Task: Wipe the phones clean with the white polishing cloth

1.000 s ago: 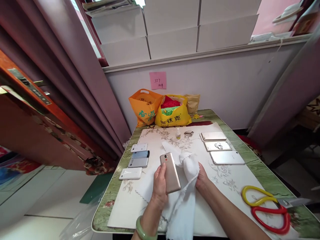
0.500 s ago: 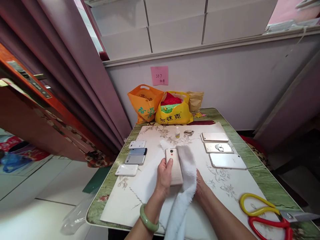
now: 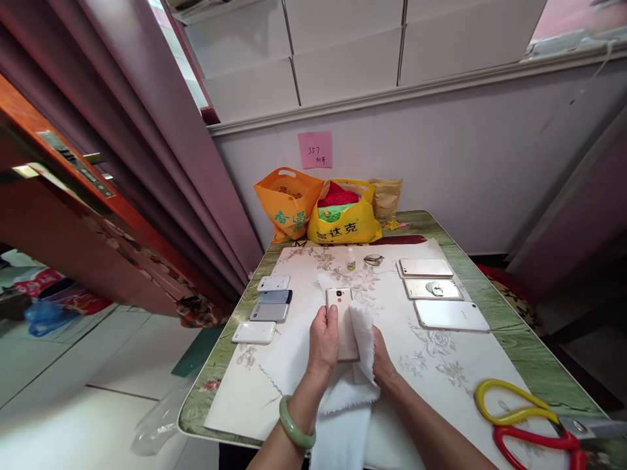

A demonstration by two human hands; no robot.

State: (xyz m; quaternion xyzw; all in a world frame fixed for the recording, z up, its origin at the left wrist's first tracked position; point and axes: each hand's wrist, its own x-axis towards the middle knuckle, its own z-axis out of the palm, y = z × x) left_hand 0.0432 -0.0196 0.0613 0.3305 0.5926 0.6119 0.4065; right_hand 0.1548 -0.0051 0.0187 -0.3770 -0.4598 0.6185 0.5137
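Observation:
A gold smartphone [image 3: 347,333] is held back side up over the table's middle, its camera end pointing away from me. My left hand [image 3: 324,339] grips its left edge, thumb on the back cover. At the phone's right edge, my right hand [image 3: 382,356] is closed on a white cloth [image 3: 362,333], which covers most of those fingers. The cloth's frayed lower part hangs below the phone toward the table's front edge. A green bangle [image 3: 296,425] circles my left wrist.
Several phones [image 3: 253,332] lie at the left; three more [image 3: 450,315] lie at the right. Large scissors [image 3: 553,424] rest at the right front. Behind are a small bottle [image 3: 351,260], glasses [image 3: 373,260], an orange bag [image 3: 289,202] and a yellow bag [image 3: 345,225].
My right hand has moved left, closer to the phone, with the cloth. The cloth's upper end has come lower along the phone's right edge, and its lower part now spreads below the phone.

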